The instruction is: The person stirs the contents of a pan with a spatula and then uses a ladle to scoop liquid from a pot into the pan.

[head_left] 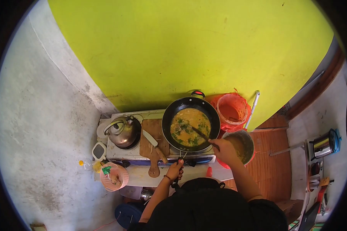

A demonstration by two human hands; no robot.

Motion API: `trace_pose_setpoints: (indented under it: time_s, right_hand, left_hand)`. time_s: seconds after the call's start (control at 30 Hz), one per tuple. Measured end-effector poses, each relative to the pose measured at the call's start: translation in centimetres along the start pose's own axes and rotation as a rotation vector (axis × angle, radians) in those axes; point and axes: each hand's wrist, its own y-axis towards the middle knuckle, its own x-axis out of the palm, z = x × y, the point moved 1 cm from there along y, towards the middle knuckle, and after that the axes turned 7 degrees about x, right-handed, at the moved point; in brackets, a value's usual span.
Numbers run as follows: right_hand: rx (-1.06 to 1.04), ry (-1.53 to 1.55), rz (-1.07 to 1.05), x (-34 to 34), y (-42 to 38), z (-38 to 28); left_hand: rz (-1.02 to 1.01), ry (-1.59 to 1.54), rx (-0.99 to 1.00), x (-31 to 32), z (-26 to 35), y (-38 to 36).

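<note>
A black wok (167,121) sits on the stove, holding a yellowish-orange egg-like mixture (192,119) with green leaves in it. My left hand (175,170) is wrapped round the wok's long black handle, near the front edge of the stove. In my right hand (224,150) is a dark-handled spatula (200,133), reaching into the mixture from the right. Its far end is partly covered by food, so its full shape is hidden. Left of the wok, a knife (152,141) with a wooden handle lies across a wooden chopping board (151,126).
A metal kettle (124,136) stands on the left of the stove (117,154). Right of the wok are a red-lined tub (232,107) and a pot (251,145) with brownish contents. A pink basket (121,177) is at lower left. The green wall (188,50) rises behind.
</note>
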Motion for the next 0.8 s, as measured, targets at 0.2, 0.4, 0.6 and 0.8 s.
trace_pose_setpoints:
  time_s: [0.2,0.4,0.6,0.8]
  right_hand:
    - [0.254,0.012,0.135,-2.2,1.2,0.7]
    - [0.297,-0.096,0.134,-0.7,1.7,2.9]
    - [0.36,-0.291,0.029,-3.3,0.5,-0.6]
    - [0.34,-0.345,-0.16,-4.3,0.2,-0.7]
  left_hand:
    - [0.01,0.049,-0.001,-0.1,0.3,0.2]
    - [0.04,0.06,-0.002,0.1,0.4,0.2]
    - [0.037,0.033,-0.005,0.0,0.3,0.2]
    - [0.037,0.036,-0.011,0.1,0.6,0.1]
